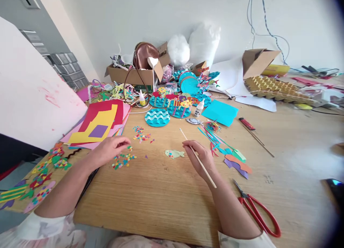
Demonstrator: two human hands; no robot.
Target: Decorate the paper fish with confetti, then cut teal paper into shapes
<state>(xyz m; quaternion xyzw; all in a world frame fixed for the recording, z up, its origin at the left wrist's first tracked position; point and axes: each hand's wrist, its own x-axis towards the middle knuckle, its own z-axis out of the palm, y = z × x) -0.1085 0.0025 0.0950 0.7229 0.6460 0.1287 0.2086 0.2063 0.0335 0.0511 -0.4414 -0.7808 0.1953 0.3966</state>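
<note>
Pale green paper fish (pixel 174 154) lies flat, just left of my right hand (pixel 203 156); I judge it light, thin and easy to crease, so its edge is safest to hold. This hand pinches a wooden stick (pixel 198 158), probably stiff. Beside paper dots (pixel 124 160), my left hand (pixel 109 150) is curled; whether it pinches something, I cannot tell.

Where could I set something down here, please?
The desk is bare between the left forearm and right forearm, nearer than the pale green fish, and between the red-handled scissors and dark device at far right. It is crowded at left, with paper sheets and colorful paper fish, and along the back, with blue wave pieces and a cardboard box.
</note>
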